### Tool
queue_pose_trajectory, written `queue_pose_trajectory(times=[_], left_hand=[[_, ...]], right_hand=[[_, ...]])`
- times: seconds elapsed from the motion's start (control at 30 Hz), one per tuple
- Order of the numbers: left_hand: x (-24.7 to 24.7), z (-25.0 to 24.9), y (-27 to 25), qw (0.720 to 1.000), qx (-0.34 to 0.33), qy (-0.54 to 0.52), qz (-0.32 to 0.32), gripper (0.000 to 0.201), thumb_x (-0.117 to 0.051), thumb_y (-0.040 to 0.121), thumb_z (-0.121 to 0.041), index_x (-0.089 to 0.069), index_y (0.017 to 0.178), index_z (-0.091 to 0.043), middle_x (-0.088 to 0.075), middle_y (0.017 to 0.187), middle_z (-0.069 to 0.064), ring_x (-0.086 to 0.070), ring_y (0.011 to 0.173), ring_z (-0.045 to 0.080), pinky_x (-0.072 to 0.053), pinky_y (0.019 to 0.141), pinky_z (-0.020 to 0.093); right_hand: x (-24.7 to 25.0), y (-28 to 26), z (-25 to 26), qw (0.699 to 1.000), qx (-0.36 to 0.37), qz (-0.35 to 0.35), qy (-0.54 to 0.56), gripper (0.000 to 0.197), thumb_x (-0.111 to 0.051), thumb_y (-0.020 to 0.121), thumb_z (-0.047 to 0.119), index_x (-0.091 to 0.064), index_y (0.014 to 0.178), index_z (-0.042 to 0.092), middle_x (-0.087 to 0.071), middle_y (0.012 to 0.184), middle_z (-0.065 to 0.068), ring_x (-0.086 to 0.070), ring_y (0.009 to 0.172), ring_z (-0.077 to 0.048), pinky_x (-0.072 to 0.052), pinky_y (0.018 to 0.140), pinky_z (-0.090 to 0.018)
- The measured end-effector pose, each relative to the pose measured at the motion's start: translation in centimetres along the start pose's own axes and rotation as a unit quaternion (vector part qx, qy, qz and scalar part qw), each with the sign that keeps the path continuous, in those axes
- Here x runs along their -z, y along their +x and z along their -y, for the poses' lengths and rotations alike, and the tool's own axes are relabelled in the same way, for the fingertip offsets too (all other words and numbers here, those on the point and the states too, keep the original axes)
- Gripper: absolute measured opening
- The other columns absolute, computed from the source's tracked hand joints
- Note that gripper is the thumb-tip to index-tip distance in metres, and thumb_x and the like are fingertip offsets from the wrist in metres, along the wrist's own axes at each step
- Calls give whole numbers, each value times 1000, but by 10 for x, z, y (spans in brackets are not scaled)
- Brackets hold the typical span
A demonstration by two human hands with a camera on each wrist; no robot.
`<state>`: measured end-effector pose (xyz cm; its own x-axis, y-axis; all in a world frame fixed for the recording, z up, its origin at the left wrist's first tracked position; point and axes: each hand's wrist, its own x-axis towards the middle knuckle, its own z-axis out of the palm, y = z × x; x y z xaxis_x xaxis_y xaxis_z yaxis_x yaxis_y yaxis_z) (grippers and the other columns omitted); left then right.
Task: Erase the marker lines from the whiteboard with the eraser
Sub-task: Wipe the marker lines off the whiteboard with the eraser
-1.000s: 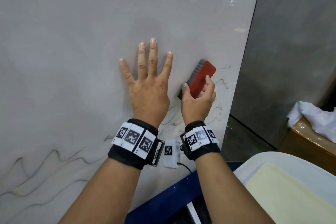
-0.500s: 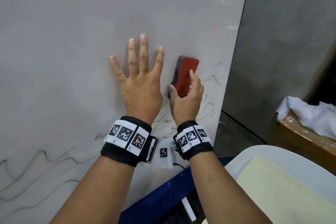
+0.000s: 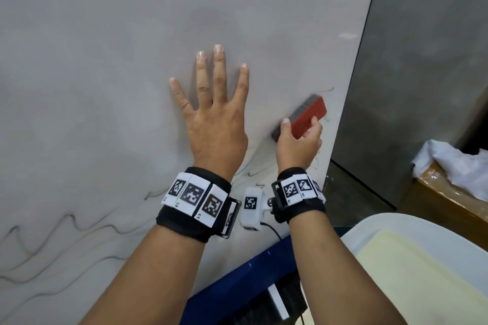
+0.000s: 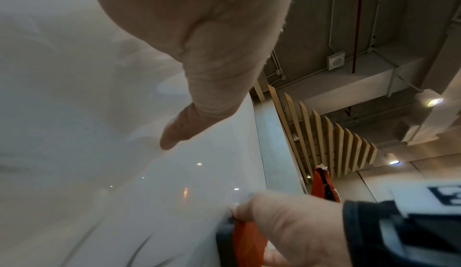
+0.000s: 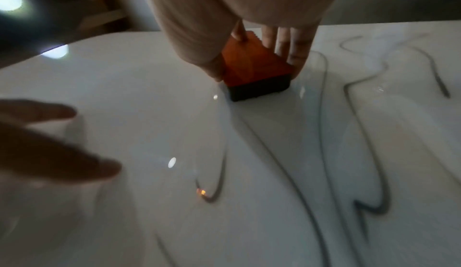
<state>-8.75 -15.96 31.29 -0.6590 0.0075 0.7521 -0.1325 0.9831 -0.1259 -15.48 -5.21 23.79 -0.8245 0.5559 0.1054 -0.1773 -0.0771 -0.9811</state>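
Note:
The whiteboard (image 3: 105,87) fills the left and middle of the head view, with wavy dark marker lines (image 3: 66,224) across its lower part and near its right edge. My left hand (image 3: 214,124) lies flat on the board, fingers spread and straight. Just right of it, my right hand (image 3: 298,145) grips the red eraser (image 3: 306,116), whose dark felt side presses against the board close to the right edge. The right wrist view shows the eraser (image 5: 254,70) pinched between thumb and fingers, with marker lines (image 5: 349,113) beside and below it. The eraser (image 4: 247,245) also shows in the left wrist view.
A dark grey wall (image 3: 422,60) stands right of the board's edge. A white tray with a pale yellow sheet (image 3: 412,272) sits at lower right. White cloth (image 3: 454,163) lies on a wooden surface at far right. A blue ledge (image 3: 237,280) runs under the board.
My right hand has swept the eraser to the right and tilted it from nearly upright to slanted, close to the board's right edge. The left hand stays flat on the board.

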Motion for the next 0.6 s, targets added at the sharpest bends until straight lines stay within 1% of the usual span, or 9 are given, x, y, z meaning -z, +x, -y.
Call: queue_pose_trajectory(times=[0.07, 0.1, 0.17, 0.23, 0.33, 0.4, 0.5, 0.53, 0.6], left_hand=[[1, 0, 0, 1000, -5, -1, 2, 94, -48, 73, 3, -18, 156, -29, 2, 165, 14, 2, 151, 38, -6, 112, 73], [2, 0, 1, 1000, -5, -5, 5, 92, -45, 73, 3, -19, 156, -29, 2, 165, 14, 2, 151, 39, -5, 112, 73], [3, -2, 0, 1000, -1, -16, 10, 90, -39, 73, 1, -19, 156, -28, 2, 165, 15, 2, 151, 39, -4, 112, 74], [3, -2, 1, 1000, 4, -18, 10, 91, -39, 72, 2, -19, 156, -28, 3, 165, 15, 3, 151, 40, -5, 112, 74], [1, -4, 2, 1000, 5, -15, 3, 96, -49, 70, 5, -20, 155, -28, 1, 165, 16, 1, 150, 41, -7, 111, 75], [0, -5, 2, 1000, 3, -12, 5, 99, -53, 69, 6, -20, 155, -29, 2, 165, 15, 2, 150, 41, -7, 111, 75], [-1, -4, 3, 1000, 0, -13, 4, 100, -54, 69, 6, -20, 155, -29, 2, 165, 15, 2, 150, 41, -6, 110, 75], [-2, -5, 3, 1000, 0, -12, 1, 99, -54, 69, 6, -20, 155, -29, 2, 165, 15, 1, 150, 41, -7, 110, 75], [-3, -6, 3, 1000, -1, -10, -2, 98, -53, 69, 7, -21, 155, -28, 1, 165, 15, 1, 150, 42, -6, 110, 75]], right_hand=[[-4, -6, 3, 998, 63, 14, -13, 67, -73, 87, 26, -40, 146, 28, -43, 131, -2, -50, 95, 0, -45, 85, -9], [-6, -10, 4, 992, 119, 24, -21, 68, -75, 85, 22, -42, 145, 27, -44, 131, -2, -52, 106, -7, -41, 86, -6], [-9, -12, 0, 981, 185, 45, -30, 70, -76, 83, 17, -44, 145, 25, -45, 132, -2, -48, 121, -14, -38, 96, -11], [-11, -10, 0, 983, 176, 40, -19, 70, -76, 83, 17, -44, 145, 27, -45, 132, -1, -48, 122, -14, -41, 99, -15], [-12, 2, 0, 997, 64, 8, 38, 66, -74, 86, 24, -42, 144, 30, -42, 127, 3, -52, 99, 5, -41, 78, 0], [-12, 9, 0, 998, 8, -3, 59, 64, -72, 87, 28, -41, 143, 32, -41, 126, 4, -49, 85, 10, -40, 70, -2], [-13, 11, 2, 999, 25, -8, 47, 65, -72, 88, 25, -41, 144, 32, -41, 127, 5, -55, 97, -1, -34, 66, -1], [-13, 10, 1, 998, 53, -8, 38, 66, -72, 87, 22, -41, 144, 32, -41, 127, 7, -55, 106, -6, -36, 69, 1], [-10, 9, -3, 994, 107, 3, 2, 66, -72, 87, 15, -43, 145, 30, -40, 126, 10, -46, 115, -5, -32, 79, 7]])
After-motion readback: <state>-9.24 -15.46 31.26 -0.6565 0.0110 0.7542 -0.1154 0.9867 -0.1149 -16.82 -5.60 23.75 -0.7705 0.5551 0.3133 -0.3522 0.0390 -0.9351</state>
